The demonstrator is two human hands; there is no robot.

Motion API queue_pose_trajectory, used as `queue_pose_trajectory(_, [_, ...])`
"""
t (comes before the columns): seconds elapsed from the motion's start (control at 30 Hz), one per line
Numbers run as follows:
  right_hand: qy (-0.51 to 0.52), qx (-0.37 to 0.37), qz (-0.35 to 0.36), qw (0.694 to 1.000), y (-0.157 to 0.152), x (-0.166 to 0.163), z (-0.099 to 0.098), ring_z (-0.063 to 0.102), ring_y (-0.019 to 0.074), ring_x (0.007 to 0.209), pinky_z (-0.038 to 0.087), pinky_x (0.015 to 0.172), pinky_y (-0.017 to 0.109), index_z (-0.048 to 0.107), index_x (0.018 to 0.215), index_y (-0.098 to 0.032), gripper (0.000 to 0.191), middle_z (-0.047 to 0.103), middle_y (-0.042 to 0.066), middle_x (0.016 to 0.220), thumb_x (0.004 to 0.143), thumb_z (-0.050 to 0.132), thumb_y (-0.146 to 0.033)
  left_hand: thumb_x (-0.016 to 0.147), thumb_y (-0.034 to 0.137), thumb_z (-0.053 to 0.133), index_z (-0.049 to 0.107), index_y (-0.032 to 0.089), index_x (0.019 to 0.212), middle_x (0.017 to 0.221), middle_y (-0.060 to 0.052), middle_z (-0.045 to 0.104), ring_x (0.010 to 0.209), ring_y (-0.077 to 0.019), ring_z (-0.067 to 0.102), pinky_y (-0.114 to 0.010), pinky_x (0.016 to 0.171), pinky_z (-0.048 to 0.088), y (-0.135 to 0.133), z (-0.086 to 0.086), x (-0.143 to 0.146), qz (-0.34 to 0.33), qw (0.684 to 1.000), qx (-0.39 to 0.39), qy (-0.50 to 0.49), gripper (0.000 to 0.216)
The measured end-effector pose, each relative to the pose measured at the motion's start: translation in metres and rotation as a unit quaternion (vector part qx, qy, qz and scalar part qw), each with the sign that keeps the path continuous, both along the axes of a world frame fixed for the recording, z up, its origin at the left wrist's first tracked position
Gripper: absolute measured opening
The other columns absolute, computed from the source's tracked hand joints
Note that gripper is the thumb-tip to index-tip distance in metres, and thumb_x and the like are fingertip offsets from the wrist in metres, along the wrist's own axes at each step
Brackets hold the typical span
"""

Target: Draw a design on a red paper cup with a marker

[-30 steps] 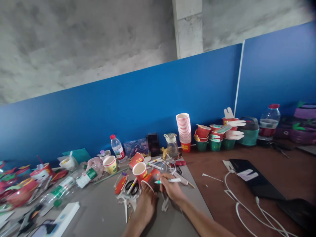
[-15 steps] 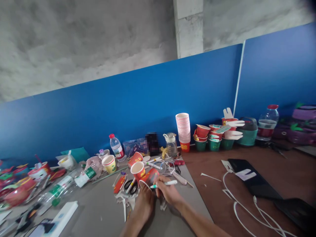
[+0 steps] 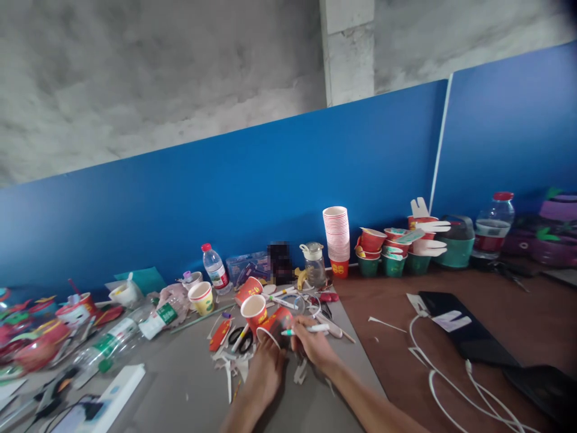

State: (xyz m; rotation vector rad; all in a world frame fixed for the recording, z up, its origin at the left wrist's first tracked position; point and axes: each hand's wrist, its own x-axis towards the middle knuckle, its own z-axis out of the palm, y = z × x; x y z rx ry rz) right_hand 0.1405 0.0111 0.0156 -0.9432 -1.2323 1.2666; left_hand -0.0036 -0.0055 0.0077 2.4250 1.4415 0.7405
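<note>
Low in the middle of the view, my left hand (image 3: pixel 269 364) grips a red paper cup (image 3: pixel 280 319) that lies on its side, its white-rimmed mouth turned toward me. My right hand (image 3: pixel 311 343) is closed around a white marker (image 3: pixel 318 328) with a green tip end, which points left at the cup's side. Whether the tip touches the cup I cannot tell. Just behind stands another red paper cup (image 3: pixel 253 311), and a third one (image 3: pixel 249 290) lies tipped beyond it. Black-handled scissors (image 3: pixel 246 341) and paper scraps (image 3: pixel 229 364) lie left of my left hand.
A tall stack of paper cups (image 3: pixel 336 234) stands by the blue partition (image 3: pixel 252 186). Red and green cups (image 3: pixel 393 249) are grouped to its right. A phone (image 3: pixel 464 328) with a white cable (image 3: pixel 426 355) lies on the brown table. Plastic bottles (image 3: pixel 112 344) lie at left.
The marker and my right hand have shifted slightly to the right, and the marker is more level. The held cup has turned a little, showing more of its red side. The camera view has shifted slightly.
</note>
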Motion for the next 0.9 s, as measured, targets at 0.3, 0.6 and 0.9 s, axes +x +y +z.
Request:
queue_pose_trajectory(0.3, [-0.002, -0.005, -0.003, 1.0, 0.0, 0.0, 0.0, 0.03, 0.0069, 0.034, 0.024, 0.038, 0.02, 0.049, 0.064, -0.019, 0.024, 0.045, -0.006, 0.036, 0.071, 0.042, -0.04, 0.084, 0.019, 0.039, 0.062, 0.018, 0.092, 0.11, -0.009, 0.06, 0.112, -0.0232, 0.048, -0.044, 0.103, 0.03, 0.0, -0.001, -0.001, 0.003, 1.0, 0.013, -0.004, 0.024])
queue_pose_trajectory(0.6, [0.005, -0.003, 0.003, 1.0, 0.002, -0.002, -0.003, 0.033, 0.0071, 0.035, 0.025, 0.04, 0.019, 0.051, 0.065, -0.018, 0.022, 0.045, -0.006, 0.036, 0.07, 0.042, -0.038, 0.083, 0.017, 0.041, 0.063, 0.019, 0.091, 0.104, -0.008, 0.063, 0.108, -0.023, 0.052, -0.042, 0.099, 0.035, 0.001, -0.002, 0.0, -0.001, 1.0, 0.009, -0.023, 0.024])
queue_pose_trajectory(0.9, [-0.066, 0.025, -0.155, 0.985, 0.014, 0.008, -0.006, 0.04, 0.011, 0.041, 0.032, 0.045, 0.024, 0.047, 0.057, -0.02, 0.022, 0.047, -0.003, 0.042, 0.072, 0.042, -0.035, 0.08, 0.013, 0.042, 0.053, 0.019, 0.119, 0.129, -0.009, 0.051, 0.124, -0.0228, 0.04, -0.042, 0.107, 0.028, -0.002, 0.007, 0.003, -0.009, 0.999, -0.009, -0.044, 0.041])
